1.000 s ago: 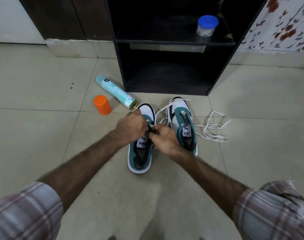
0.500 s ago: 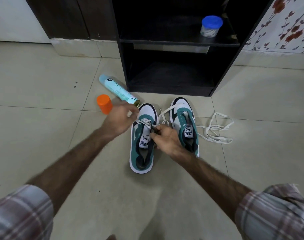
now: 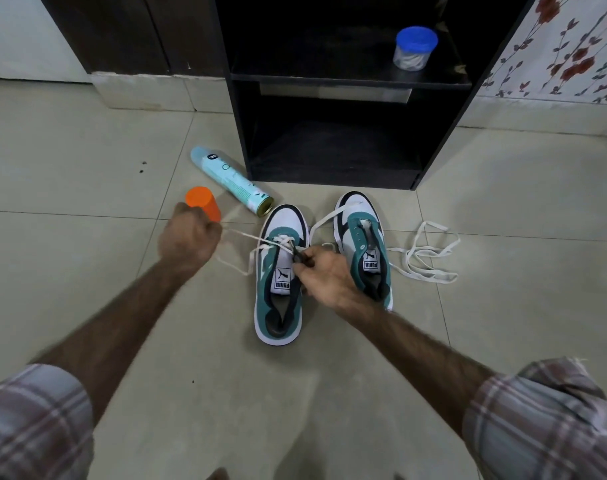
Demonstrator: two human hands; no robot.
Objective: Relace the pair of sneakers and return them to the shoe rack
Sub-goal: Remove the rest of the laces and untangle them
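Two white and teal sneakers stand side by side on the floor tiles, toes toward the black shoe rack (image 3: 343, 84). The left sneaker (image 3: 278, 299) has a white lace (image 3: 246, 239) through its lower eyelets. My left hand (image 3: 188, 239) grips one end of that lace, stretched out to the left of the shoe. My right hand (image 3: 324, 273) pinches the shoe's eyelet edge between the two sneakers. The right sneaker (image 3: 362, 237) has no lace threaded. A loose white lace (image 3: 423, 254) lies tangled on the floor to its right.
A light blue spray can (image 3: 229, 178) lies on the floor left of the rack, with its orange cap (image 3: 203, 202) standing nearby, just beyond my left hand. A blue-lidded jar (image 3: 414, 48) sits on the rack's upper shelf. A floral wall is at the right.
My left hand has moved left, away from the left sneaker, drawing the lace out through the eyelets. My right hand has stayed at the shoe's eyelets.
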